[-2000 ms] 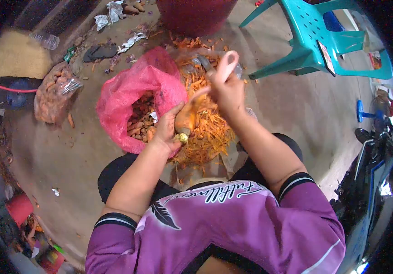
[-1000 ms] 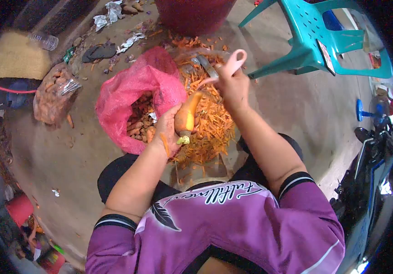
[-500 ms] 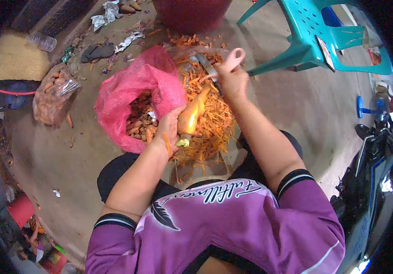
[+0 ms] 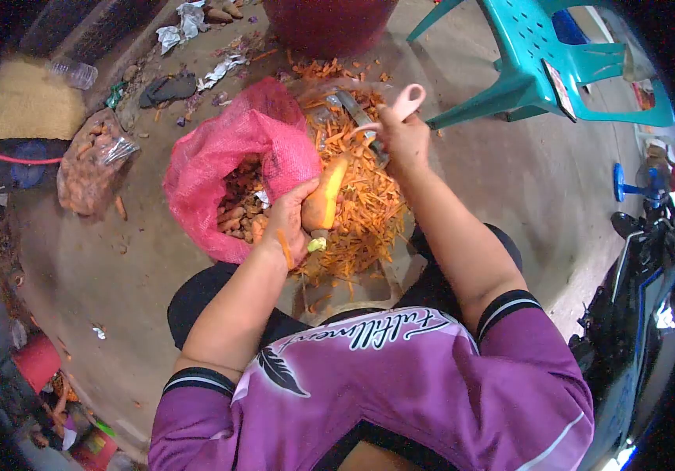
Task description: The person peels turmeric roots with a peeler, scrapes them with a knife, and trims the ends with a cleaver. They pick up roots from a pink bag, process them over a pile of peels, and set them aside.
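My left hand is wrapped around the thick end of a carrot, its green stub pointing toward me. A bright peeled strip runs along the carrot, while the near side keeps dull brownish skin. Closed around a pale pink peeler, my right hand is just beyond the carrot's tip; the looped handle end sticks out past the fingers. A gap shows between the peeler head and the carrot. Orange peelings lie heaped below both hands. A grey metal blade rests near the peeler, partly hidden.
At left stands an open pink mesh sack with carrots inside. Farther left is a clear plastic bag of carrots. A dark red tub is ahead, a green plastic chair at right front, and a motorcycle at far right.
My right hand and the peeler have shifted slightly right and toward me. The carrot has turned a little in my left hand, so more unpeeled skin shows.
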Available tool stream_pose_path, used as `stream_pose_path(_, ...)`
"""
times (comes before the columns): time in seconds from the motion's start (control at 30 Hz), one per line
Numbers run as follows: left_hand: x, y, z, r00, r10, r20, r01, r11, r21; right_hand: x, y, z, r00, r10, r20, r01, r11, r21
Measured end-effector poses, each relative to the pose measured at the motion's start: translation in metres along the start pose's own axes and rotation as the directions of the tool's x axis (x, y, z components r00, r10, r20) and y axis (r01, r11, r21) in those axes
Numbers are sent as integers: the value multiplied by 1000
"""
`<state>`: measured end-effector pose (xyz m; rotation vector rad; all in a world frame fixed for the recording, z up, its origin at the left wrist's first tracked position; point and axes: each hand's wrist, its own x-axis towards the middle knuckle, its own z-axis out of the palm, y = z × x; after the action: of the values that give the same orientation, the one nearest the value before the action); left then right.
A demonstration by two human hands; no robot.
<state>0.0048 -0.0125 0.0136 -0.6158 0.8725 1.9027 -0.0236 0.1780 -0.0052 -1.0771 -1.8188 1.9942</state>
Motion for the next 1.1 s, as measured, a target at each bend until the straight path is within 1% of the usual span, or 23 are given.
stream_pose_path(0.07, -2, 4, 6, 1000, 18, -18, -18, 1000, -2, -33, -10, 13, 987, -11, 159, 14, 1000, -13)
stream_pose_path(0.13, 0, 6, 5, 999, 26, -45, -28, 999, -46, -60, -12, 19, 943, 31, 332, 4, 994, -105)
stream_pose_path(0.17, 4, 6, 2, 998, 24, -61, -30, 996, -89, -70, -7, 22, 915, -65, 398, 75, 997, -10)
stream_pose_path(0.2, 8, 5, -2, 997, 22, -77, -32, 991, -132, -78, -8, 22, 895, -41, 444, 43, 999, 5)
stream_pose_path(0.27, 9, 1, -1, 1000, 1, -26, -5, 992, -123, -73, -2, 22, 906, -114, 407, 168, 981, -99)
stream_pose_path(0.33, 6, -1, 2, 1000, 6, 24, -3, 993, -116, -55, 1, 19, 948, -15, 318, 76, 981, -179)
stream_pose_path(0.37, 10, -4, -2, 1000, 4, 3, -4, 997, -79, -44, 0, 18, 974, -72, 216, 110, 980, -168)
stream_pose_path(0.4, 10, -6, -5, 999, -17, 46, 18, 999, -35, -23, 4, 12, 992, -72, 107, 101, 951, -291)
stream_pose_path(0.43, 7, -8, -6, 995, -41, 88, 40, 999, 12, -10, 2, 4, 994, -94, 56, 106, 961, -256)
stream_pose_path(0.47, 5, -9, -6, 989, -68, 129, 60, 996, 62, 9, 11, 3, 978, -205, -28, 199, 968, -153)
stream_pose_path(0.5, 6, -9, -7, 982, -76, 173, 70, 997, 40, 19, 22, -4, 993, -92, -67, 87, 994, -68)
stream_pose_path(0.53, 4, -6, -5, 990, -60, 124, 56, 998, 39, 14, 9, -5, 995, 26, -93, -24, 1000, 18)
stream_pose_path(0.63, 1, 6, 3, 1000, -7, -6, 7, 1000, 24, -21, -13, 9, 995, -30, 95, 31, 999, -9)
stream_pose_path(0.67, 2, 7, 3, 1000, 1, 1, -1, 1000, -4, -32, -10, 11, 978, -47, 205, 48, 999, -2)
stream_pose_path(0.7, 4, 8, 4, 1000, 8, 8, -8, 1000, -30, -57, -28, 18, 966, -3, 258, 9, 1000, -20)
stream_pose_path(0.73, 6, 8, 4, 1000, 15, 17, -14, 998, -56, -65, -18, 18, 925, -40, 378, 52, 998, -21)
stream_pose_path(0.8, 6, 4, 5, 1000, 2, -22, -4, 997, -73, -84, -15, 23, 884, -111, 454, 125, 992, -1)
stream_pose_path(0.83, 5, 2, 5, 999, -4, -41, 1, 997, -82, -80, -14, 21, 889, -134, 439, 230, 957, -174)
stream_pose_path(0.87, 5, 0, 4, 998, -12, -60, 7, 996, -92, -70, -12, 18, 925, -132, 356, 222, 949, -226)
stream_pose_path(0.93, 3, -3, 2, 998, -32, 62, 34, 999, -27, -30, -3, 11, 974, -136, 181, 191, 926, -327)
stream_pose_path(1.0, -3, -5, 2, 973, -104, 208, 98, 994, 43, 14, 18, -3, 985, -167, -33, 160, 975, -155)
stream_pose_path(1.03, -1, -2, 0, 963, -120, 239, 116, 993, 30, 11, 14, -3, 994, -104, -46, 99, 991, -93)
stream_pose_path(1.1, 0, 2, 1, 989, -83, 126, 87, 996, -33, 6, 3, -1, 999, 21, -49, -20, 999, 25)
